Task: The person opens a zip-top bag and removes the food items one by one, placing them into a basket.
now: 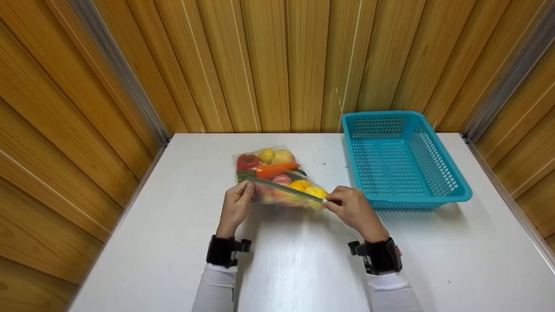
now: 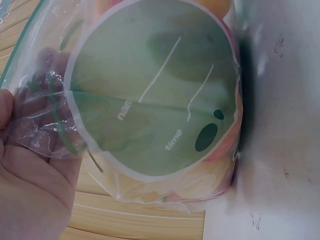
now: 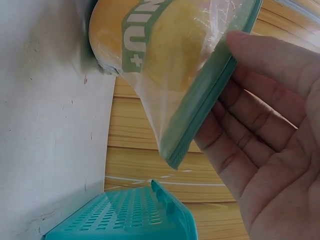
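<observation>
A clear zip bag (image 1: pixel 273 200) with a green zip strip (image 1: pixel 286 189) is full of produce. Inside it show a red pepper (image 1: pixel 248 162), an orange carrot (image 1: pixel 276 169) and several yellow and reddish round fruits. At the strip's left end, my left hand (image 1: pixel 236 203) grips the bag, its fingers seen behind the clear plastic in the left wrist view. My right hand (image 1: pixel 352 209) pinches the strip near its right end, thumb in front and fingers behind in the right wrist view. A green label (image 2: pixel 150 90) covers much of the bag's near face.
A turquoise plastic basket (image 1: pixel 388 160) with perforated walls stands on the white table (image 1: pixel 295 264), right of the bag, with nothing in it. Wood-patterned panels (image 1: pixel 269 65) rise behind the table and along both sides.
</observation>
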`<state>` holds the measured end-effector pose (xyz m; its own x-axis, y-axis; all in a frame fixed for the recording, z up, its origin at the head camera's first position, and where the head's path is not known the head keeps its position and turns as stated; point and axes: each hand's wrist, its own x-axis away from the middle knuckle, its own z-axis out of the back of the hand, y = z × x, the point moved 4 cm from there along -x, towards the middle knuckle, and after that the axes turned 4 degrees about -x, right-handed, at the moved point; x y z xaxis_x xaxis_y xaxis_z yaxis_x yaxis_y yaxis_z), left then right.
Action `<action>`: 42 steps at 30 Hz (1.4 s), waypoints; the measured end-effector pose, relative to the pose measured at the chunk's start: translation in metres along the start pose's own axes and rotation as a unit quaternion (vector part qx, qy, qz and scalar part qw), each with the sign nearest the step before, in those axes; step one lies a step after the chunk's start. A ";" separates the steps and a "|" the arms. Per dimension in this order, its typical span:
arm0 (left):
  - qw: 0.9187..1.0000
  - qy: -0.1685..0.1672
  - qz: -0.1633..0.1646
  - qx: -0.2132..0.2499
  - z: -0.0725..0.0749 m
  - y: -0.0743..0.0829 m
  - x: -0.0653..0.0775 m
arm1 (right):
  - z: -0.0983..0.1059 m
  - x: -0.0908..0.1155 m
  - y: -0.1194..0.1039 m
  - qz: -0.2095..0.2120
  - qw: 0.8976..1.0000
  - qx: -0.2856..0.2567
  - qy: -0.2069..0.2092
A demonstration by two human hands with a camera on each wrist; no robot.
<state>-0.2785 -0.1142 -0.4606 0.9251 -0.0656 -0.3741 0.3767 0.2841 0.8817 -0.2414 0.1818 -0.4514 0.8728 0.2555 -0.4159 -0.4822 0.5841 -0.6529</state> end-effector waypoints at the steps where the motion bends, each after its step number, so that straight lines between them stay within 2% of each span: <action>1: 1.000 0.001 0.000 0.001 0.000 0.000 0.000 | 0.000 0.000 0.000 0.000 1.000 0.002 0.000; 12: 1.000 0.018 -0.007 0.010 0.003 -0.001 0.000 | 0.005 0.001 0.004 -0.020 1.000 0.008 -0.006; 20: 0.999 0.042 -0.006 0.016 0.006 -0.002 0.000 | 0.008 0.002 0.006 -0.013 1.000 0.018 -0.006; 42: 0.997 0.067 -0.011 0.028 0.011 -0.001 -0.002 | 0.020 0.003 0.014 -0.060 0.998 0.019 -0.004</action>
<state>-0.2801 -0.1250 -0.4571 0.9028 0.0591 -0.4259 0.4027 0.2308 0.8858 -0.2436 0.2064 -0.4488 0.9249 0.1873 -0.3308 -0.3704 0.6396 -0.6735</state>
